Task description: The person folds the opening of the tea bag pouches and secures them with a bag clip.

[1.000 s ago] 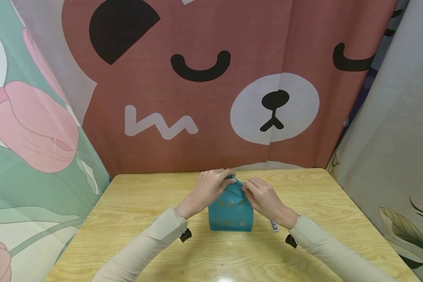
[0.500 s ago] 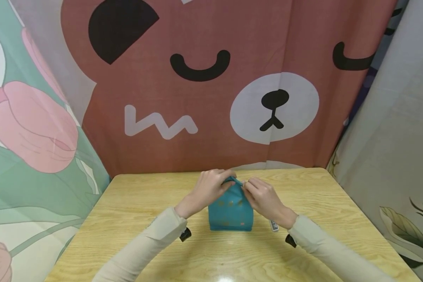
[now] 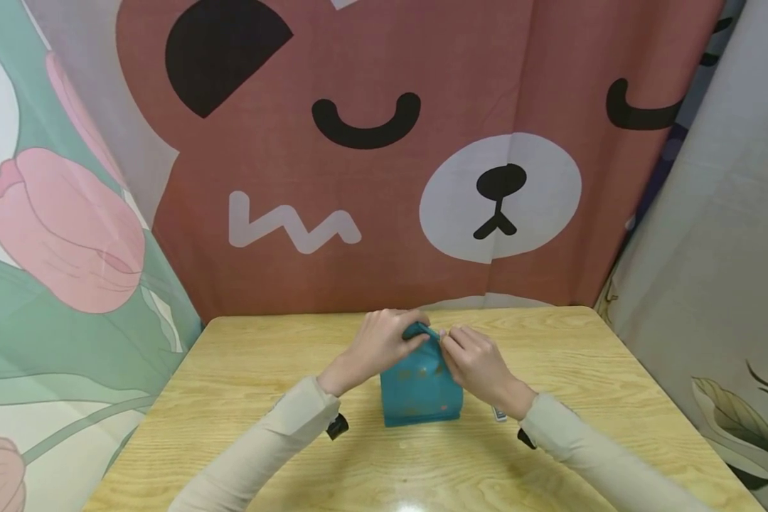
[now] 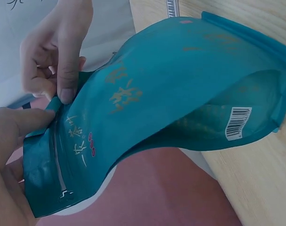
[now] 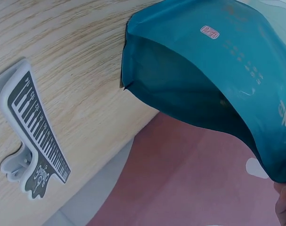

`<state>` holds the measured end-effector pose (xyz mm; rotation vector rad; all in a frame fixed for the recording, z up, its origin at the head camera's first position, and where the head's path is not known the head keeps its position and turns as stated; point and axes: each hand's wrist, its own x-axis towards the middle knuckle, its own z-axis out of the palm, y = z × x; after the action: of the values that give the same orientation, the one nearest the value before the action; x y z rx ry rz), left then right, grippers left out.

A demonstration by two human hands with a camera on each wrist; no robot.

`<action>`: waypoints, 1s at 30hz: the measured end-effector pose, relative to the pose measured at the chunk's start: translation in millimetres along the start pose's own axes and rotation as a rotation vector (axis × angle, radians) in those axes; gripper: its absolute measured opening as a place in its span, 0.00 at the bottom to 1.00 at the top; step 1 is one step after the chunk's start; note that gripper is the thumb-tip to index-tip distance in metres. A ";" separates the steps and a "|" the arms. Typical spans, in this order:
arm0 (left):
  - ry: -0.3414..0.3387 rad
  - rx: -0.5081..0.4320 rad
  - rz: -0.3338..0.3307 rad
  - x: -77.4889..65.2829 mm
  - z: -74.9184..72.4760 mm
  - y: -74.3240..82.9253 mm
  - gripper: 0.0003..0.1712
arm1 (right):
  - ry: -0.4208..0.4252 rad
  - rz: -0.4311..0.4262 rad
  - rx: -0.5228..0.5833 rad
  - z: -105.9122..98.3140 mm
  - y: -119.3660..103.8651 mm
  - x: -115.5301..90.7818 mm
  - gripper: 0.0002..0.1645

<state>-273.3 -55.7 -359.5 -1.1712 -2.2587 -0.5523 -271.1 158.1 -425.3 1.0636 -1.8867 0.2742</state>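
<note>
A teal stand-up tea pouch point(image 3: 422, 391) with gold lettering is in the middle of the table in the head view. My left hand point(image 3: 379, 343) grips its top edge on the left, thumb on the near side. At the top's right part, my right hand point(image 3: 478, 361) pinches the pouch between thumb and curled fingers. In the left wrist view the pouch's top, with a silvery tear line, is bent between both hands, and a barcode label point(image 4: 238, 123) shows on its side gusset. The right wrist view shows the pouch's lower side folded inward.
A grey-and-white clip point(image 5: 41, 136) with black stripes lies on the wooden table point(image 3: 243, 355) just right of the pouch, partly hidden under my right hand in the head view. A bear-print curtain point(image 3: 371, 178) hangs behind the table, with patterned curtains either side.
The pouch's base has shifted slightly nearer and to the right, and now tilts a little. Its top edge has turned under my left fingers; both hands stay almost in place.
</note>
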 end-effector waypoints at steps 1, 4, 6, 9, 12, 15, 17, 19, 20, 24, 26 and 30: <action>-0.004 -0.002 -0.006 0.2 -0.3 0.4 0.08 | 0.005 -0.004 -0.007 0.3 -0.3 0.0 0.17; -0.009 -0.005 -0.028 1.0 -1.5 1.9 0.09 | 0.011 -0.013 -0.039 1.0 -1.5 0.0 0.17; -0.010 0.004 -0.043 1.6 -1.8 3.0 0.10 | 0.016 -0.021 -0.067 1.5 -2.4 0.3 0.18; -0.009 0.008 -0.065 2.8 -2.1 4.6 0.10 | 0.016 -0.039 -0.123 2.9 -3.9 0.7 0.19; -0.019 0.002 -0.090 3.5 -2.1 5.9 0.09 | 0.019 -0.064 -0.186 4.5 -5.4 1.2 0.20; -0.036 -0.027 -0.125 3.6 -2.2 6.9 0.09 | 0.015 -0.088 -0.238 5.6 -7.5 1.4 0.20; -0.042 -0.038 -0.148 4.0 -2.6 7.7 0.09 | 0.007 -0.102 -0.266 5.5 -8.5 1.6 0.19; -0.043 -0.050 -0.167 4.7 -3.4 8.7 0.09 | -0.005 -0.110 -0.286 5.0 -9.4 1.5 0.19; -0.043 -0.051 -0.173 5.0 -3.9 9.3 0.08 | -0.013 -0.112 -0.293 4.6 -9.7 1.4 0.19; -0.043 -0.065 -0.199 6.4 -4.5 11.3 0.07 | -0.028 -0.105 -0.297 4.4 -10.3 -0.6 0.18; -0.047 -0.074 -0.212 6.7 -4.3 11.9 0.06 | -0.030 -0.088 -0.284 4.6 -10.7 -2.3 0.19; -0.052 -0.084 -0.228 6.8 -3.2 11.6 0.05 | -0.030 -0.016 -0.201 3.5 -11.9 -4.1 0.21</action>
<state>-266.0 -47.2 -351.5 -0.9828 -2.4518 -0.7173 -263.3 151.3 -433.2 0.9510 -1.8869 0.0578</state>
